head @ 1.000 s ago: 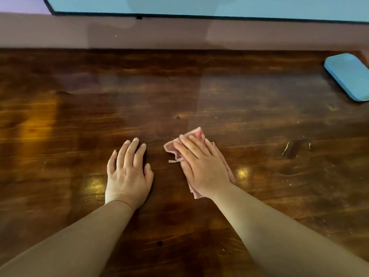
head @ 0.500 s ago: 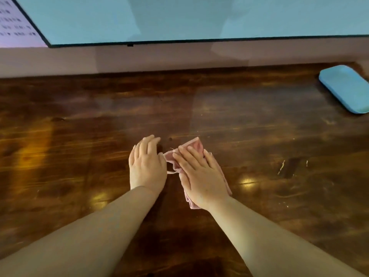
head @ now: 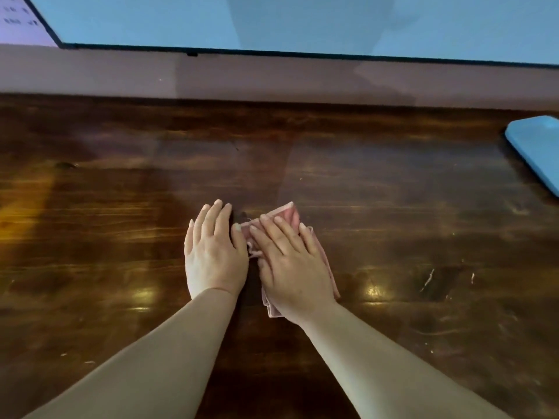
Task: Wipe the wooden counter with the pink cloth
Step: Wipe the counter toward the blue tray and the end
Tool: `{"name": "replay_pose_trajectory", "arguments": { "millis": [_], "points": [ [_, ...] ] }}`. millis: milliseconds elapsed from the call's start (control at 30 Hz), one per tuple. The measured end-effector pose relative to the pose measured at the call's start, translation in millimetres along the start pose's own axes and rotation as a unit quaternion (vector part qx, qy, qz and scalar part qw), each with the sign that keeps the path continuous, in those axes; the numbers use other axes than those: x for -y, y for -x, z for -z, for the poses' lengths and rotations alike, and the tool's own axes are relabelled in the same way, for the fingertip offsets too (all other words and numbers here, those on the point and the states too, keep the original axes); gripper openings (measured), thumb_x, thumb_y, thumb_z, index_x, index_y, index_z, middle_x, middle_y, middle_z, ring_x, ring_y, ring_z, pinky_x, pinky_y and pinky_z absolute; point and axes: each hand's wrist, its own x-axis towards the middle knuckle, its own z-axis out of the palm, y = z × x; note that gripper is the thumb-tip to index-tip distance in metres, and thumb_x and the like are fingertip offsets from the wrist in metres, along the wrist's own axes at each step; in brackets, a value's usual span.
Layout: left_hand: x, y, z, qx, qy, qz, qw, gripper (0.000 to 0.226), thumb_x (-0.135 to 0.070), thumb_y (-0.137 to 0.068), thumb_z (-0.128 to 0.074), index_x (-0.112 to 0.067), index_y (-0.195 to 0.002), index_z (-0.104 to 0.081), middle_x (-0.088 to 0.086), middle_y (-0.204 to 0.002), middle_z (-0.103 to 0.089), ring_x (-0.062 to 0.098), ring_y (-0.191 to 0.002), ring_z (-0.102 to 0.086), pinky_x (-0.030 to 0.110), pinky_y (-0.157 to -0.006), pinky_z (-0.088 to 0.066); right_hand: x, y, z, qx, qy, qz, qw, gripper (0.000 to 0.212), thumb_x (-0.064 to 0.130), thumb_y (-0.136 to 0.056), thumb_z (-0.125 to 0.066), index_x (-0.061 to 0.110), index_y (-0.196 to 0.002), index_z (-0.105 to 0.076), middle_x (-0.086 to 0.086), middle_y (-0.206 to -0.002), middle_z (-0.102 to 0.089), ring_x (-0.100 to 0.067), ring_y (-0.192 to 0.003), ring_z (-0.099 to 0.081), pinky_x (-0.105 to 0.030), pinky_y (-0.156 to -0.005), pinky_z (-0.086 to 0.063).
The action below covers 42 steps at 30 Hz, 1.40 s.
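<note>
Running pink cloth lengthwise, near-left to far-right

My right hand covers most of the pink cloth. The blue object runs off the right edge. The screen is cut off above, its text too blurred to read.

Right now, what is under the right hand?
The pink cloth, pressed flat on the wooden counter by the right hand. Only its edges show around the palm; its middle and the wood beneath are covered.
</note>
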Motion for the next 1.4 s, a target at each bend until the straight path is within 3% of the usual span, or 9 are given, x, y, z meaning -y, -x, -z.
{"name": "replay_pose_trajectory", "arguments": {
  "millis": [167,333,500,700,967,1167,1300,1400],
  "points": [
    [2.4,-2.1,-8.1,0.001,-0.063,-0.019,0.998,0.050,-0.035,-0.102,-0.032,-0.018,-0.148,-0.042,-0.002,-0.158,-0.032,0.016,-0.148,-0.021,0.037,-0.123,-0.008,-22.6,10.6,0.5,-0.002,-0.001,0.049,0.999,0.055,0.039,-0.105,-0.026,0.030,-0.160,-0.027,0.011,-0.169,-0.014,-0.006,-0.156,-0.002,-0.042,-0.126,-0.009],
    [1.2,-3.0,-8.4,0.009,-0.077,-0.018,0.997,0.051,-0.036,-0.101,-0.031,-0.019,-0.149,-0.040,-0.003,-0.158,-0.032,0.015,-0.148,-0.019,0.036,-0.122,-0.009,-21.0,-19.9,2.2,-0.050,-0.025,-0.008,0.998,0.054,0.035,-0.105,-0.035,0.026,-0.158,-0.034,0.007,-0.167,-0.022,-0.010,-0.156,-0.012,-0.045,-0.127,-0.011],
    [1.8,-2.2,-6.8,0.016,-0.075,-0.013,0.997,0.050,-0.033,-0.101,-0.035,-0.019,-0.148,-0.041,-0.003,-0.158,-0.032,0.015,-0.148,-0.020,0.038,-0.123,-0.012,-27.4,1.6,-4.3,-0.049,0.000,0.006,0.999,0.056,0.037,-0.104,-0.027,0.025,-0.158,-0.033,0.006,-0.167,-0.022,-0.011,-0.156,-0.011,-0.043,-0.126,-0.014],
    [-1.3,-3.3,-6.5,0.009,-0.086,-0.013,0.996,0.049,-0.035,-0.099,-0.037,-0.019,-0.146,-0.044,-0.003,-0.156,-0.036,0.016,-0.146,-0.025,0.040,-0.121,-0.017,-34.4,-41.6,7.2,-0.035,-0.004,-0.020,0.999,0.057,0.039,-0.106,-0.027,0.028,-0.162,-0.022,0.009,-0.170,-0.009,-0.009,-0.156,0.000,-0.041,-0.127,-0.001],
    [-2.7,-3.8,-6.4,0.006,-0.092,-0.005,0.996,0.049,-0.032,-0.099,-0.041,-0.019,-0.145,-0.045,-0.002,-0.156,-0.037,0.016,-0.146,-0.026,0.041,-0.121,-0.019,-33.7,-20.2,-3.0,-0.057,-0.014,-0.026,0.998,0.058,0.039,-0.104,-0.025,0.026,-0.160,-0.027,0.008,-0.169,-0.015,-0.010,-0.156,-0.004,-0.043,-0.127,-0.009],
    [-1.4,-3.5,-6.2,0.005,-0.092,-0.007,0.996,0.049,-0.032,-0.099,-0.042,-0.018,-0.145,-0.045,-0.002,-0.155,-0.037,0.017,-0.145,-0.026,0.042,-0.120,-0.020,-33.8,-43.8,3.4,-0.041,-0.015,-0.044,0.998,0.058,0.040,-0.106,-0.022,0.027,-0.162,-0.017,0.007,-0.171,-0.006,-0.012,-0.157,0.003,-0.041,-0.127,0.003],
    [-1.8,-4.0,-7.5,0.000,-0.096,-0.002,0.995,0.048,-0.032,-0.099,-0.043,-0.019,-0.145,-0.045,-0.002,-0.155,-0.037,0.017,-0.145,-0.026,0.042,-0.119,-0.022,-36.4,-10.9,-3.1,-0.070,-0.005,-0.045,0.997,0.056,0.040,-0.106,-0.021,0.027,-0.160,-0.025,0.007,-0.169,-0.014,-0.011,-0.157,-0.002,-0.042,-0.127,-0.005],
    [-3.2,-3.5,-7.2,-0.002,-0.098,0.003,0.995,0.048,-0.033,-0.099,-0.043,-0.020,-0.145,-0.044,-0.002,-0.155,-0.038,0.017,-0.145,-0.027,0.043,-0.119,-0.023,-45.7,-25.9,1.3,-0.054,0.004,-0.033,0.998,0.057,0.040,-0.106,-0.021,0.027,-0.162,-0.021,0.007,-0.170,-0.011,-0.011,-0.157,-0.002,-0.041,-0.127,-0.005]
  ]
}}
